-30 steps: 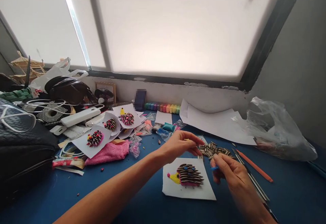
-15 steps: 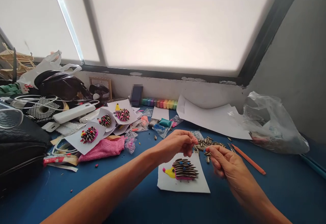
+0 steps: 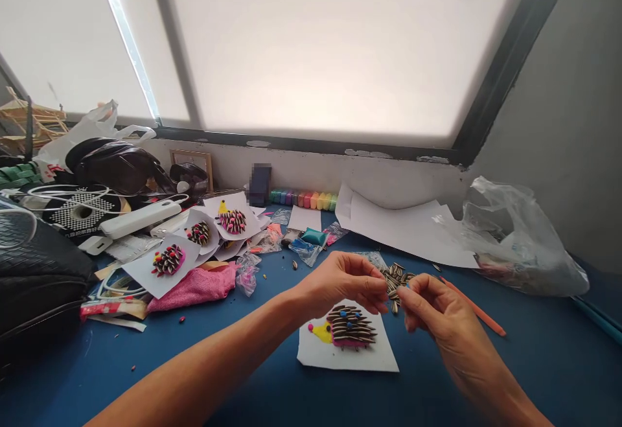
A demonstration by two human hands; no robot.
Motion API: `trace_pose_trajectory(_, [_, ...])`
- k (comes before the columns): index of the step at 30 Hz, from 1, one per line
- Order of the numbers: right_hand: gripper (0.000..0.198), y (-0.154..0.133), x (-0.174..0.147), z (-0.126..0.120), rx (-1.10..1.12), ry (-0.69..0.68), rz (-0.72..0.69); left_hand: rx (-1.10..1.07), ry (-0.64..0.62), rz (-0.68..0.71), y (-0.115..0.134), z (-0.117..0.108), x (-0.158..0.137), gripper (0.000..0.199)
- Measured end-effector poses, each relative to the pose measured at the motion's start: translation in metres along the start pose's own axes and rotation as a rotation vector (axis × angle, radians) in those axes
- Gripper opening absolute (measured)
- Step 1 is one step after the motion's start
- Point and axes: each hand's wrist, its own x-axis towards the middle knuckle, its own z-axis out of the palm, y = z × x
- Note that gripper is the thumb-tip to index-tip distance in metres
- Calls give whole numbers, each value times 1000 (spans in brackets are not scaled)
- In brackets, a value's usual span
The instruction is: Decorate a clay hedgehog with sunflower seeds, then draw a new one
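Seed-spined hedgehog on white card, near side of blue desk, left hand over card's far edge, fingers bunched, hold impossible to tell, right hand pinching blue bit between fingers, striped seeds just beyond

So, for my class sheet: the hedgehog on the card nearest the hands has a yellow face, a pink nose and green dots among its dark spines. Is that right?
Not quite: the dots are blue, not green, as the head view shows. The hedgehog does have a yellow face, pink nose and dark spines.
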Motion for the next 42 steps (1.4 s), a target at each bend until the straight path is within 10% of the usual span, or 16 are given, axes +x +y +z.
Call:
trace_pose_trajectory(36, [47,2,-12,18,53,-82,97,-199,208,-10,-18,-1,-55,40])
trace_pose_trajectory(42, [26,13,-18,14,-227,-98,-285,-163,149,-48,-23,-2,-55,43])
